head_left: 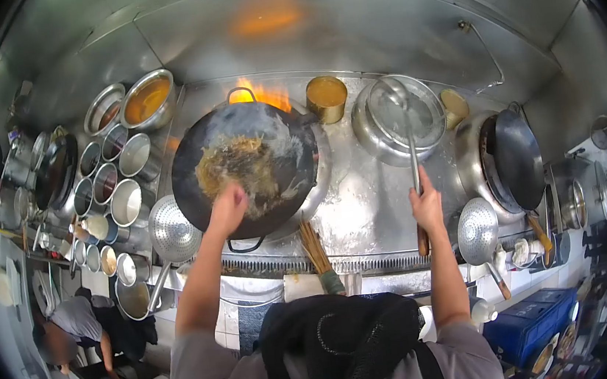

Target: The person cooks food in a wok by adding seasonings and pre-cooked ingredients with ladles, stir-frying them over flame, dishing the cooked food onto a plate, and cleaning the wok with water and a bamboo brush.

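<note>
My left hand (228, 206) is closed over the near part of a large black wok (187, 139); whether anything is in its fingers is hidden. Brownish shredded food (230, 160) lies in the wok, with steam or smoke over it. My right hand (427, 202) grips the long handle of a metal ladle (411, 137). The ladle's bowl is above a round steel pot (375, 134) that holds cloudy liquid.
Flames (275, 98) rise behind the wok. A perforated skimmer (174, 229) lies at its left, near several metal canisters (127, 202). A bamboo brush (315, 247) rests at the stove's front. Another skimmer (478, 230) is at right. A person (84, 323) bends at lower left.
</note>
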Available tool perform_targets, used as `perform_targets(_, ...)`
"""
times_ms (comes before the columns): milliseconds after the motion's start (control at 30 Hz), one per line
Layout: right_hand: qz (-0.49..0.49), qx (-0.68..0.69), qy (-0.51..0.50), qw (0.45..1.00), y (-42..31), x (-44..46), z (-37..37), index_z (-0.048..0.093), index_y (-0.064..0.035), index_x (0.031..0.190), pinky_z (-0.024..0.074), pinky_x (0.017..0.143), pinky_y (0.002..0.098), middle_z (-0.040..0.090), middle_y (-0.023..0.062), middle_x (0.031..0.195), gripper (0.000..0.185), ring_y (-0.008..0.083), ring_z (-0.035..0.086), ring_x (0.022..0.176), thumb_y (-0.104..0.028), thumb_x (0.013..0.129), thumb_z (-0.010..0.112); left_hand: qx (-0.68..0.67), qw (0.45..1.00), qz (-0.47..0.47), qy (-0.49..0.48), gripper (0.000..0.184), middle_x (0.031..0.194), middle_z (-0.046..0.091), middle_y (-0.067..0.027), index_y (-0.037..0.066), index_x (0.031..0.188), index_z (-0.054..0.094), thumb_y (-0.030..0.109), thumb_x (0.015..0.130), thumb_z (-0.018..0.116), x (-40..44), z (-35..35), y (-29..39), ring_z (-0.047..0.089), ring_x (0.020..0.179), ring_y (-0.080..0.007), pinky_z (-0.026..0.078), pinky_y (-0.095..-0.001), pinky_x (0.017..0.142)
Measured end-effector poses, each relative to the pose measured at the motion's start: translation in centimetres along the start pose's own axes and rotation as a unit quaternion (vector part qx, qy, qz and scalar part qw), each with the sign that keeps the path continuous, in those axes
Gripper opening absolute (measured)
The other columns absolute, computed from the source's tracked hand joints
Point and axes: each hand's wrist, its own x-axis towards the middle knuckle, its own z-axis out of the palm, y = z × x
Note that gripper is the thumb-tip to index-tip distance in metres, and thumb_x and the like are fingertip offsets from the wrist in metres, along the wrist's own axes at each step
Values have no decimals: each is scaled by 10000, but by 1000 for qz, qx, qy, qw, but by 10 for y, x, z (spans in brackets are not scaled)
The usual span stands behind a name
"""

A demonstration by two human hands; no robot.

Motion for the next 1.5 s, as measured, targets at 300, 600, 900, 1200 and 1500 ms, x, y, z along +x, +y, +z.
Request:
perform_targets(300,270,392,-153,866,82,133,14,607,8,989,518,511,373,667,111,715,121,242,664,572,-58,934,522,97,994,41,33,307,728,669,-100,64,760,642,302,900,776,-114,26,28,657,709,-304,487,-442,692)
perform_targets(600,294,663,-171,667,-25,207,-11,564,-56,834,456,496,300,573,17,654,112,140,556,528,-67,944,547,198,973,86,81,342,656,659,-52,126,624,628,339,830,798,-113,47,4,644,715,-288,442,-442,731)
perform_targets(900,-117,-42,173,977,62,120,64,565,107,1343,510,508,373,686,113,718,500,199,635,537,-44,868,611,195,971,88,106,330,646,655,-47,130,615,629,325,806,814,-114,47,2,643,711,-286,446,-445,724)
perform_targets(1200,344,679,-126,637,12,134,-6,498,-105,754,433,454,255,481,-27,592,236,93,507,500,-82,985,541,179,976,81,98,318,651,659,-46,128,620,635,318,791,825,-114,46,2,639,705,-290,447,-442,730)
perform_targets(1500,272,565,-173,760,-61,159,-13,520,-75,823,420,403,292,546,13,622,159,117,498,462,-86,949,616,173,976,84,103,304,649,661,-37,132,624,640,300,784,836,-113,46,7,639,703,-285,444,-440,728)
